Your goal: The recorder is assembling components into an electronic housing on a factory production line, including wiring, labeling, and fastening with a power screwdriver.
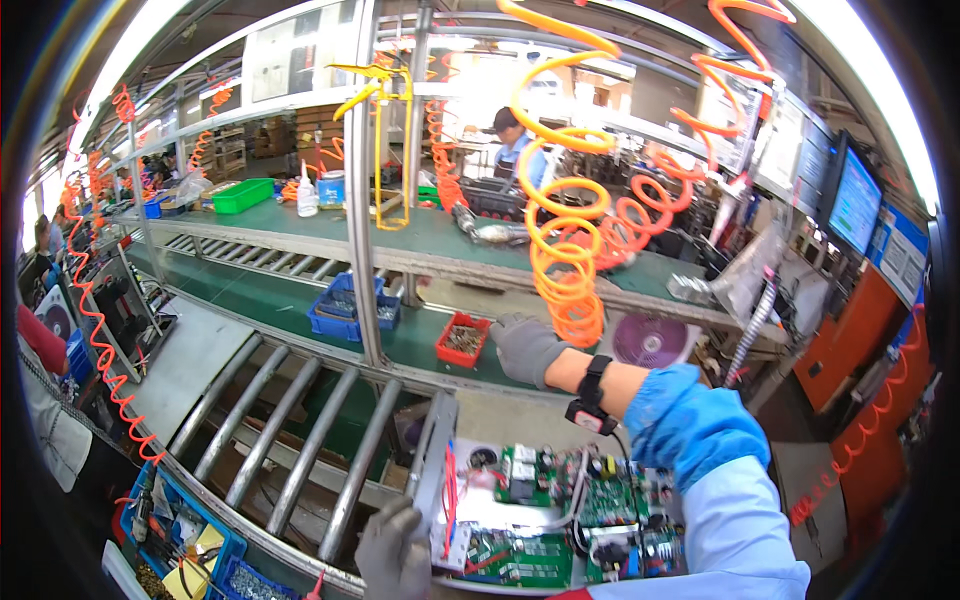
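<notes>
My right hand (527, 350), in a grey glove, reaches forward to the right edge of a small red bin (463, 339) of small metal parts that look like screws. Its fingers are bent together, and what they hold, if anything, is hidden. Low in the view, my left hand (395, 548), also gloved, is beside the left metal edge of an open electronics unit (570, 515). Its fingers are loosely apart with nothing seen in them. Green circuit boards, cables and red and blue wires (449, 500) fill the unit under my right arm.
Metal rollers (317, 462) run to the left of the unit. A blue bin (353, 308) of small parts stands beyond the upright post (361, 190). Coiled orange air hoses (570, 230) hang ahead. A blue tool tray (185, 535) sits at lower left. Another person (520, 150) is across the line.
</notes>
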{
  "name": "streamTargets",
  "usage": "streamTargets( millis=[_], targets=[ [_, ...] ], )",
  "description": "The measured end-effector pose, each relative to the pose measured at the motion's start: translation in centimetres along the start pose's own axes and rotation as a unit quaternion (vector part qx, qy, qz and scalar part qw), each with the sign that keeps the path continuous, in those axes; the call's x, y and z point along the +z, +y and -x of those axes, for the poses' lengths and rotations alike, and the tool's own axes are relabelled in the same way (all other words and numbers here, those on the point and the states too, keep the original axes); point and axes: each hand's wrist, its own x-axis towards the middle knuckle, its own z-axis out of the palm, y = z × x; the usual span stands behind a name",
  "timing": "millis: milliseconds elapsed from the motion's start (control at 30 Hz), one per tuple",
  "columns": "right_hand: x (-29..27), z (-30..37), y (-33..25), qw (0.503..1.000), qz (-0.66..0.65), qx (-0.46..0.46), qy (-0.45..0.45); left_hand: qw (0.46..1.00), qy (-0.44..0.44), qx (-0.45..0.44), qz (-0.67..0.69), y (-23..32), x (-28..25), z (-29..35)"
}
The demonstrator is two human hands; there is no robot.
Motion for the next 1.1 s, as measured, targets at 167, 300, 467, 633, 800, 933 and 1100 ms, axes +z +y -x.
streamTargets(
  millis=[167,300,467,633,800,933,1100],
  targets=[
    [6.0,-10.0,7.0,0.971,0.212,0.094,-0.057,0.997,-0.013,0.025,-0.077,0.6,-0.6,-0.9],
    [7.8,-5.0,15.4,0.897,0.252,0.218,-0.289,0.997,-0.004,0.003,-0.08,0.5,-0.1,-1.7],
    [7.2,-0.7,23.0,0.884,0.294,0.235,-0.279,0.998,0.0,0.032,-0.06,0.1,0.0,-1.8],
    [8.0,2.9,20.7,0.933,-0.11,0.32,-0.124,0.998,-0.009,0.031,-0.06,0.4,0.1,-1.6],
    [6.5,3.6,16.2,0.443,-0.749,0.471,0.144,0.998,-0.011,0.003,-0.064,1.0,-0.1,-0.9],
    [7.0,3.1,14.0,0.573,-0.641,0.481,0.172,0.999,0.02,-0.007,-0.035,0.5,0.1,-0.2],
    [1.8,7.0,12.1,0.471,-0.744,0.466,-0.085,0.994,0.03,0.029,-0.099,0.4,0.0,0.0]
  ],
)
